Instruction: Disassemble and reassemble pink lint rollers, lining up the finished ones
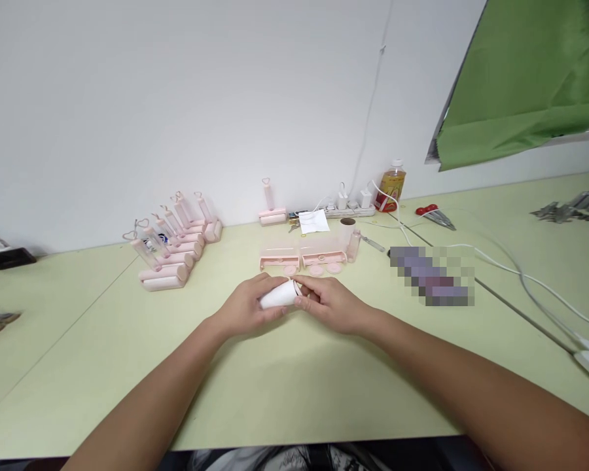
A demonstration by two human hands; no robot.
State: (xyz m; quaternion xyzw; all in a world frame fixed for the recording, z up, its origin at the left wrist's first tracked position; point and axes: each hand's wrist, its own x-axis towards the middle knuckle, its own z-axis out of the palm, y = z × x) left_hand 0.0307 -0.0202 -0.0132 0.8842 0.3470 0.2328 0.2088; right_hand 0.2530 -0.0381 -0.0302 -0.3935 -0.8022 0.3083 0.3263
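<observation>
A white paper roll, looking like a lint roller refill, lies across my two hands just above the table. My left hand is closed around its body. At the roll's right end, my right hand pinches the rim with thumb and fingers; the fingertips are partly hidden. Just beyond my hands are two pink lint roller housings with clear covers, and small pink discs lie before them. Behind these stand a brown-cored roll and a pink handle.
Several assembled pink lint rollers line up at the left; another stands by the wall. Toward the back are a power strip, white paper, a drink bottle and red-handled pliers. White cables cross the right side.
</observation>
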